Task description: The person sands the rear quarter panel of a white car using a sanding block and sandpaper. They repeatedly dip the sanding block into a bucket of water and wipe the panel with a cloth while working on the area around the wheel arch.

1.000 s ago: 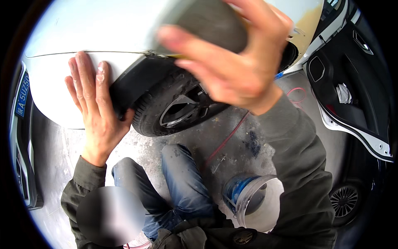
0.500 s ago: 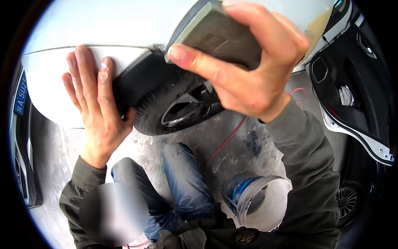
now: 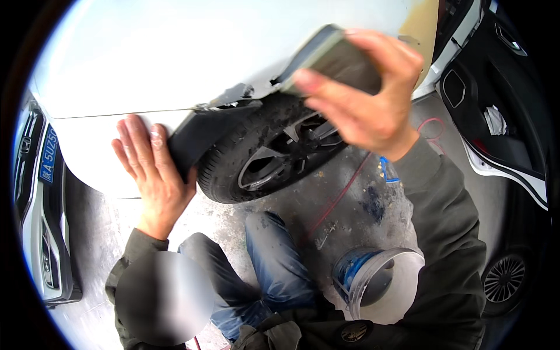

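Observation:
My right hand (image 3: 382,99) grips a grey-green sanding block (image 3: 353,67), thumb on the near side and fingers over the far end. Its dark face meets the white fender (image 3: 175,52) along the wheel arch, above the tyre (image 3: 224,166). Left of the block, the arch edge is ragged, with a grey scraped patch (image 3: 236,93). My left hand (image 3: 153,175) lies flat on the white bumper (image 3: 81,146), fingertips just below the panel seam, thumb beside the black arch trim (image 3: 204,137). Nothing is in that hand.
A pale bucket (image 3: 402,280) with a blue label stands by my right knee. A red hose (image 3: 344,201) crosses the stained floor. At the right is an open black car door (image 3: 501,105); another car (image 3: 44,204) stands at the left. Tan filler (image 3: 417,29) marks the fender.
The sanding block has moved right along the wheel arch, uncovering the ragged edge. My left hand keeps its place on the bumper. The whole view has shifted, showing more of the wheel.

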Tool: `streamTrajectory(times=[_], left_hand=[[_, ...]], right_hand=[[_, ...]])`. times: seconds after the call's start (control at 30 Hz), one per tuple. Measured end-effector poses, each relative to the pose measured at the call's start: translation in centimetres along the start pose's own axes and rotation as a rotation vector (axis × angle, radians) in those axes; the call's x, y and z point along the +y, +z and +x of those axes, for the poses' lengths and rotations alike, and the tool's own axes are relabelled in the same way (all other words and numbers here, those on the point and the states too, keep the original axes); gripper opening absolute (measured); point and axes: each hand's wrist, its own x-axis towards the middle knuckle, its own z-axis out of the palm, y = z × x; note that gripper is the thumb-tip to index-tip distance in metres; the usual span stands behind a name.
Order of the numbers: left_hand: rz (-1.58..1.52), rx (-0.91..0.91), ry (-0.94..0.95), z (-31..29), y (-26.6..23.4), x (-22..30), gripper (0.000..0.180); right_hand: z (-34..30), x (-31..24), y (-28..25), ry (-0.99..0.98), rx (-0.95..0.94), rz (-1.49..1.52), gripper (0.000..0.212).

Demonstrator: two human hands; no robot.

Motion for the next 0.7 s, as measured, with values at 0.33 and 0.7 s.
streamTrajectory(times=[0.33,0.7], left_hand=[[0.050,-0.044,-0.011,-1.2,-0.9,-0.4,0.107],[0.074,-0.094,0.036,-1.7,-1.3,-1.7,0.092]], right_hand=[[-3.8,5.4,-1.4,0.544,0.142,0.114,0.044],[0.8,0.5,0.9,0.349,0.071,0.250,0.036]])
